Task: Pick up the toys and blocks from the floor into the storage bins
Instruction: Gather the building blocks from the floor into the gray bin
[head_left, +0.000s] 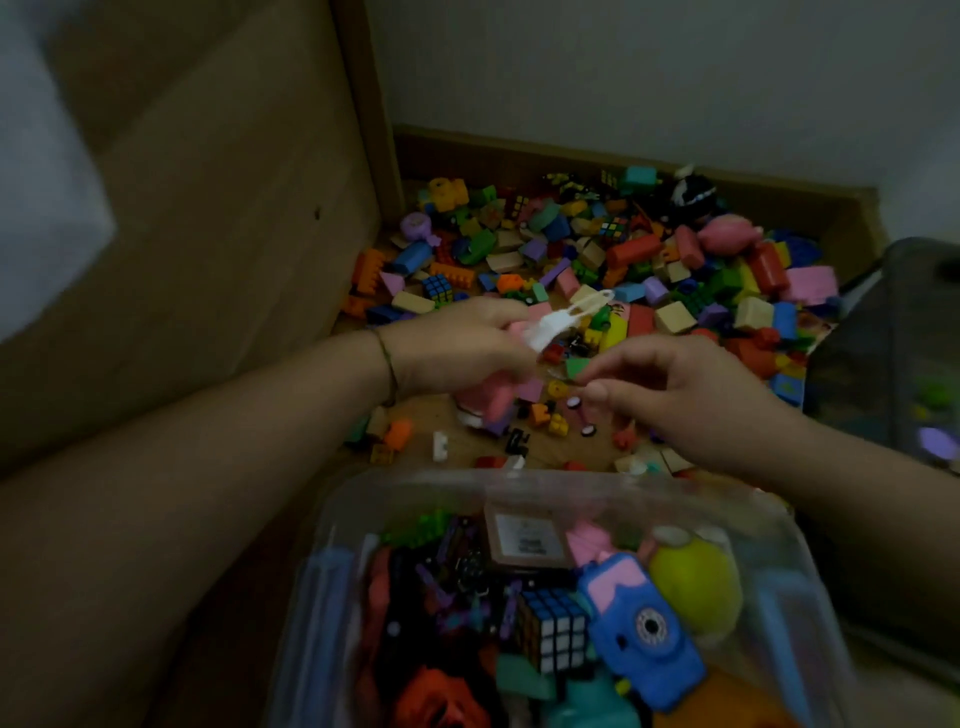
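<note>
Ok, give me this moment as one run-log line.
left hand: holds white plastic piece | right hand: fingertips pinched, item unclear | clear bin: toys inside | block pile: on floor

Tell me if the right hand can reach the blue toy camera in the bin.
Probably yes: the blue toy camera lies uncovered on top in the open bin, close to the right hand.

Found no readable text anywhere. Noted only a white label (522, 535) on a brown box (524, 563) inside the clear bin (597, 480), with print too blurred to read.
</note>
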